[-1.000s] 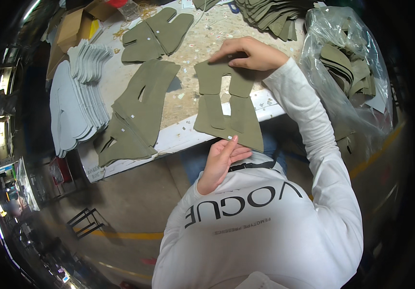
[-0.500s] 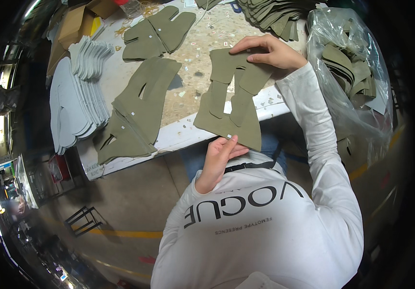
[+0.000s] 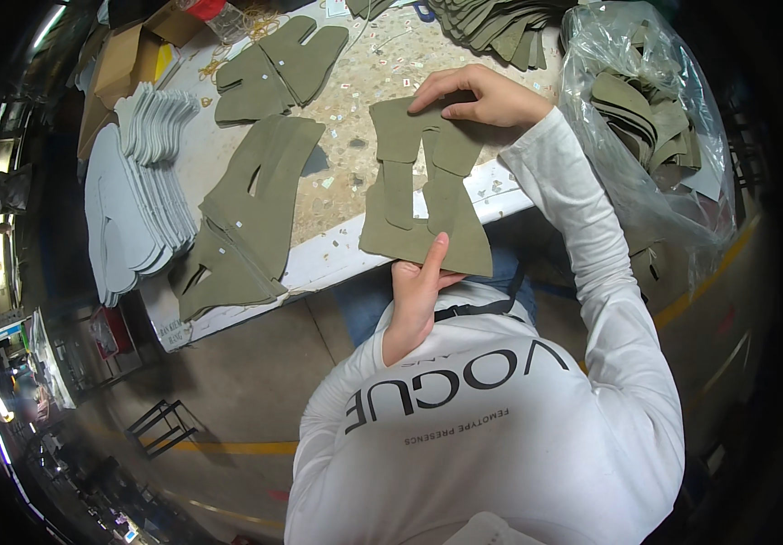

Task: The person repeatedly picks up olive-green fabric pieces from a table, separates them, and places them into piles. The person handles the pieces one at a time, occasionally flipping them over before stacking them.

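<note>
Between my hands is an olive, flat cut piece (image 3: 446, 204), seemingly of fabric or foam, with a long gap in its middle and overlapping strips. It hangs partly over the table's near edge. My left hand (image 3: 418, 289) pinches its near edge, thumb on top and fingers underneath. At the far edge, my right hand (image 3: 487, 96) has its bent fingers and thumb on the piece; the undersides of the fingers are hidden. To the left lie similar olive pieces (image 3: 278, 186) with slits and small white stickers, and another olive pair (image 3: 296, 68) farther back.
Pale grey cut pieces (image 3: 141, 209) are stacked at the table's left side, near a cardboard box (image 3: 128, 64). A pile of olive pieces (image 3: 500, 27) sits at the back. On the right, a clear plastic bag (image 3: 696, 213) holds more. The speckled tabletop (image 3: 346, 173) carries small stickers.
My left thumb has moved farther onto the near edge, where a white sticker showed before. The piece is turned slightly between my hands. The whole view has shifted a little.
</note>
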{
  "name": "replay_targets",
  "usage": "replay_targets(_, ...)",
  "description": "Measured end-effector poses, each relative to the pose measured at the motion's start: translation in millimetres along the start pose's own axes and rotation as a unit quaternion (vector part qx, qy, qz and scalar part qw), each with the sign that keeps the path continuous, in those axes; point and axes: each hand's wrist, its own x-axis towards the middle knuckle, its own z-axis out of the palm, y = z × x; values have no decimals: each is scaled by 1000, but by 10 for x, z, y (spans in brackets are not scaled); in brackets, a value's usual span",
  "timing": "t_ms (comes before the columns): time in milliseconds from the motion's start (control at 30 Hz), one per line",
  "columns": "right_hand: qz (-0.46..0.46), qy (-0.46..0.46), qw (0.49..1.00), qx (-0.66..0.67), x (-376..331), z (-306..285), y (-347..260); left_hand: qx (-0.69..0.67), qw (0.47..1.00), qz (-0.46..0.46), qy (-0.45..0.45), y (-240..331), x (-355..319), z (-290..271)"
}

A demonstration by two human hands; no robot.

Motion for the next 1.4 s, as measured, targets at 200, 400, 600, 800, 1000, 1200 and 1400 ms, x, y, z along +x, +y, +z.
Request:
replay_targets(200, 25, 134, 986, -100, -181, -11, 16, 287, 933, 215, -1, 247, -223, -461)
replay_targets(400, 68, 227, 969, -71, -418, 190, -18, 183, 928, 305, 113, 581, -362, -782)
replay_targets(600, 140, 253, 954, -76, -528, 270, -159, 339, 914, 202, 88, 895, -476, -931)
replay_targets(800, 205, 209, 951, 97, -715, 401, -315, 98, 953, 285, -14, 1389, -847, -860)
replay_targets(1000, 165, 451, 867, 132, -672, 525, -233, 130, 910, 392, 10, 1616, -342, -438)
replay_targets(1200, 246, 414, 822, 303, -882, 785, -528, 89, 872, 478, 61, 1146, 94, -321)
replay_targets(1400, 235, 376, 829, 341, -793, 1137, -809, 159, 901, 387, 111, 358, 82, -404)
